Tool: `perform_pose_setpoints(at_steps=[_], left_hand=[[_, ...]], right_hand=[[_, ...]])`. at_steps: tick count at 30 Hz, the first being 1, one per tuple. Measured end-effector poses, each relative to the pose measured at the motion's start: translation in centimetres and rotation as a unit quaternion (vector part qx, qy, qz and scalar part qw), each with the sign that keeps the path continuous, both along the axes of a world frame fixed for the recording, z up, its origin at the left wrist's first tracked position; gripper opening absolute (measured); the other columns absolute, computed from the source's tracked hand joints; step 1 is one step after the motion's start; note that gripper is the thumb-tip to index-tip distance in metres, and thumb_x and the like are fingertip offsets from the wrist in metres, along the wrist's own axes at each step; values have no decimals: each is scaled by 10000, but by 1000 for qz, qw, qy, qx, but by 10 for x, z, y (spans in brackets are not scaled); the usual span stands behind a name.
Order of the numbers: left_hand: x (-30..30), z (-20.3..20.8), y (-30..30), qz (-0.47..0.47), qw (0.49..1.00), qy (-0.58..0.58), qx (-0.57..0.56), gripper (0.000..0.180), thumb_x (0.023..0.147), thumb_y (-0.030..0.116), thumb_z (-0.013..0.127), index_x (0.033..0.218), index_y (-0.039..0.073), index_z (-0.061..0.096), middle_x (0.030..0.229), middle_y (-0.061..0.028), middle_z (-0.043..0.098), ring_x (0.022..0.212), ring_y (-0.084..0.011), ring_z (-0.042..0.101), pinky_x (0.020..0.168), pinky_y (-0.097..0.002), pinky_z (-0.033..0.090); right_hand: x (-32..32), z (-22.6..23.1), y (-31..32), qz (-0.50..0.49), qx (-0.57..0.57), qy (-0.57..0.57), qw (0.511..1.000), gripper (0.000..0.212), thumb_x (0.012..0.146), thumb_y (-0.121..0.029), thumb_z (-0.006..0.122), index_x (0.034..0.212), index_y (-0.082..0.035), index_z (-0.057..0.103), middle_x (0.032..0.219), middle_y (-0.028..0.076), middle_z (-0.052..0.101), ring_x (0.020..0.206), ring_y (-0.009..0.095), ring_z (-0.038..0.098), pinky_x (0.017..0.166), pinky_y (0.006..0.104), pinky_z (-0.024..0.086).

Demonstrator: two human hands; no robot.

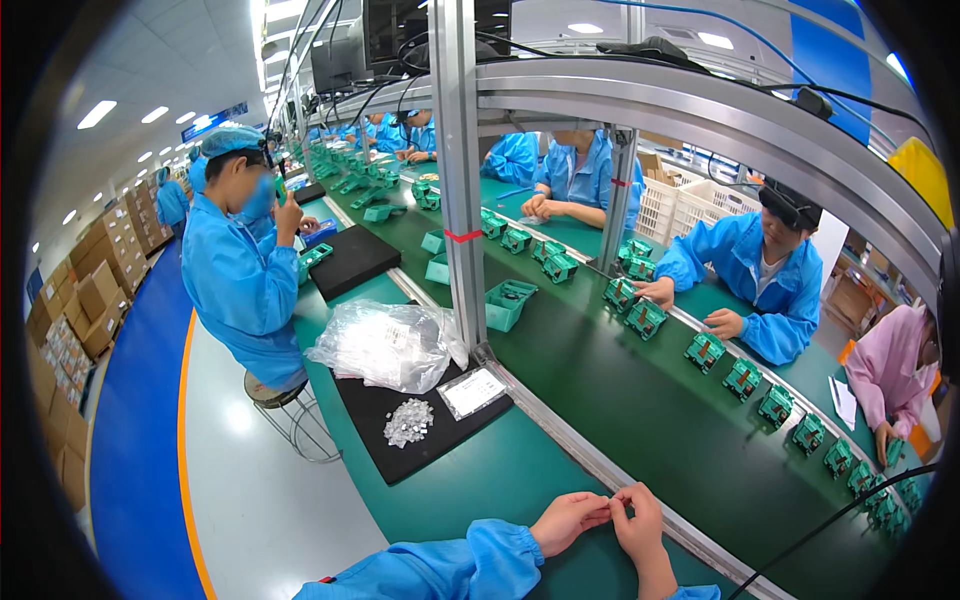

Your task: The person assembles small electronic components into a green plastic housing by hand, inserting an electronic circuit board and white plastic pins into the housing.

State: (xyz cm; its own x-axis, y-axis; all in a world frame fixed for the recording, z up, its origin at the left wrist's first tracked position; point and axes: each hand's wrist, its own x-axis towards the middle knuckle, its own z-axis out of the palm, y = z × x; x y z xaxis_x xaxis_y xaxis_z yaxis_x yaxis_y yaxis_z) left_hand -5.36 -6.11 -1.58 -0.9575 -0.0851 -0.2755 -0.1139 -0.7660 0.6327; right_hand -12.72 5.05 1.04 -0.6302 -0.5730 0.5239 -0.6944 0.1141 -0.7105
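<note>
Head view, with the black foam mat (455,432) as landmark: the wearer's left hand (570,522) and right hand (640,525) meet to the right of the mat and nearer the body, thumbs and fingers drawn in so the fingertips touch or nearly touch; whether they pinch anything cannot be told. The pile of small translucent pieces (409,423) lies on the mat's near half, below the crumpled clear plastic bag (385,345) on its far part and left of the white label card (472,392) on its right side. For such close fingertip work, a light pinch, wrists steadied over the green worktop (500,475) beside the mat, would likely serve best, since a tiny piece could easily slip.
</note>
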Motion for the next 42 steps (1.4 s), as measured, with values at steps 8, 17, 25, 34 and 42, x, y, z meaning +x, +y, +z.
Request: perform_pose_setpoints(at_steps=[8,17,25,34,42], left_hand=[[-75,26,-69,182,980,-80,-4,230,864,280,396,851,71,492,534,39,323,404,-72,276,350,-228,221],[-179,-7,-329,219,480,-309,-791,271,816,177,362,1001,20,484,880,-203,581,823,-349,562,680,-444,445],[-176,75,-209,209,511,-124,-824,184,787,167,413,871,67,543,825,-199,571,797,-366,540,675,-444,430],[-11,90,-34,-76,530,147,-832,206,708,53,450,883,128,528,729,-128,582,684,-317,559,595,-409,434],[4,34,-7,-95,526,300,-791,319,663,-16,469,914,160,556,705,-75,574,665,-258,555,571,-358,443]], right_hand=[[-7,-9,5,-75,-75,-97,990,69,739,-36,523,698,-18,470,661,55,469,590,139,476,551,239,403],[-3,-3,-5,-41,-99,-163,981,81,740,-77,559,721,-18,507,662,46,507,602,120,511,555,232,416],[-13,-8,5,-112,-155,-67,979,55,726,-29,536,709,-13,486,667,55,487,605,150,485,564,247,402],[4,50,78,-194,-364,-241,879,77,807,-76,480,751,-24,487,720,13,493,696,87,447,659,212,354],[129,17,142,-124,-187,-525,821,84,803,-75,478,754,-7,486,698,48,507,672,127,481,619,243,395]])
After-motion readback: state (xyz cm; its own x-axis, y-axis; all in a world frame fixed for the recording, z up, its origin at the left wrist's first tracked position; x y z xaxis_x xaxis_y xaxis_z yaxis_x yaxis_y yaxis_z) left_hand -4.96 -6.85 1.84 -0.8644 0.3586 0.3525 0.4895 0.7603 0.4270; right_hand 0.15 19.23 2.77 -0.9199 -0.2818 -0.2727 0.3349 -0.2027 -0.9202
